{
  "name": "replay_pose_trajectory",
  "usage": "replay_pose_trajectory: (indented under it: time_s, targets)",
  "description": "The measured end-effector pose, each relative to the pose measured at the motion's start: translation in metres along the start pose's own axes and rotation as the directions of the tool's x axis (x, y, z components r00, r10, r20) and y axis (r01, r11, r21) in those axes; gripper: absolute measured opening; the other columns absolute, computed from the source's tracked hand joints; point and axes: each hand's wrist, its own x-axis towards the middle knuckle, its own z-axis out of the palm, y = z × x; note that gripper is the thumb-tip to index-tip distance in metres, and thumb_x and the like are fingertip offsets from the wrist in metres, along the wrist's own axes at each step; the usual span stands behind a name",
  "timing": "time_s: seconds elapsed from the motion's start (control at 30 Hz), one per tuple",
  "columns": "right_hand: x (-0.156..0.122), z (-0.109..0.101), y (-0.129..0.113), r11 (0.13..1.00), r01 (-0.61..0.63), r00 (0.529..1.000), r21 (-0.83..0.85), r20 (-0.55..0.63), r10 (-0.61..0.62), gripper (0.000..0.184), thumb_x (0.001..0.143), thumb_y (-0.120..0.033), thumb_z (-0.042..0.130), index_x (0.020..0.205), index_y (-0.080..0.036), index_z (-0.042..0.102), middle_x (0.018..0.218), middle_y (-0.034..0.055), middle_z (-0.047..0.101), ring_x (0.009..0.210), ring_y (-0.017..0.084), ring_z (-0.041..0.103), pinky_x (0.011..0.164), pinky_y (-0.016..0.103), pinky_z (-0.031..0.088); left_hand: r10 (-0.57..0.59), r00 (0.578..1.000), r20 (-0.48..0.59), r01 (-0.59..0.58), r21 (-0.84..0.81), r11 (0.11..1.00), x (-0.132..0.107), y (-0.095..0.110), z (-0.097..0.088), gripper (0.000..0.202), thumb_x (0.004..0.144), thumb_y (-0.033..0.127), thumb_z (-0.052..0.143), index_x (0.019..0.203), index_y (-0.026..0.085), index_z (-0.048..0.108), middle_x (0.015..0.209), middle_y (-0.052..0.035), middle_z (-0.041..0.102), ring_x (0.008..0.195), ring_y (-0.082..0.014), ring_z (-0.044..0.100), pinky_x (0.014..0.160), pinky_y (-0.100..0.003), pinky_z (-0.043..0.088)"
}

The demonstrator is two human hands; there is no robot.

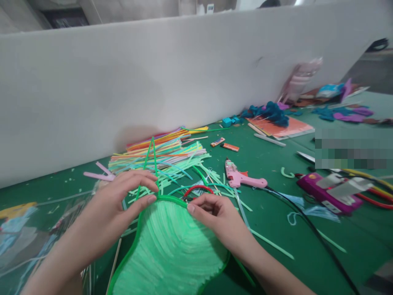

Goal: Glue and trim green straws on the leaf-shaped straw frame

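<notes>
A large light-green piece (172,250) made of layered straw strips lies in front of me on the green table (276,229). My left hand (123,200) pinches its top edge, thumb on the rim, fingers by two thin green strips (152,164) that stick up in a point. At the rim's right side, my right hand (215,215) is curled closed on that same edge, beside a red loop (198,188).
A pile of coloured straws (166,153) lies behind my hands. A pink glue gun (241,177) with a black cable lies to the right, then a purple tool (322,190). Paper and blue scraps (273,119) sit farther back. A white wall (153,78) borders the table.
</notes>
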Motion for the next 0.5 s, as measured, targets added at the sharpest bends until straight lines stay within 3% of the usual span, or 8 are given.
replay_pose_trajectory:
  time_s: [0.13,0.5]
  targets:
    - [0.0,0.0,-0.001,1.0,-0.001,1.0,0.004,0.001,0.001,0.045,0.068,-0.06,0.081,0.072,-0.018,0.067,0.067,-0.0014,0.06,0.061,0.01,0.049,0.061,0.026,0.04,0.026,0.996,0.089,-0.029,0.031,0.999,0.001,-0.009,0.005,0.027,0.088,0.055,0.067,0.11,0.039,0.071,0.128,0.0028,0.069,0.129,-0.0259,0.055,0.112,-0.04,0.036]
    - [0.0,0.0,-0.003,1.0,0.002,1.0,-0.005,-0.006,-0.002,0.043,0.069,-0.06,0.08,0.072,-0.018,0.068,0.067,-0.0008,0.062,0.062,0.011,0.051,0.061,0.026,0.041,-0.075,0.99,0.116,0.071,0.034,0.997,0.006,-0.004,0.011,0.034,0.088,0.062,0.06,0.104,0.034,0.072,0.119,0.0,0.073,0.118,-0.0285,0.061,0.105,-0.041,0.042]
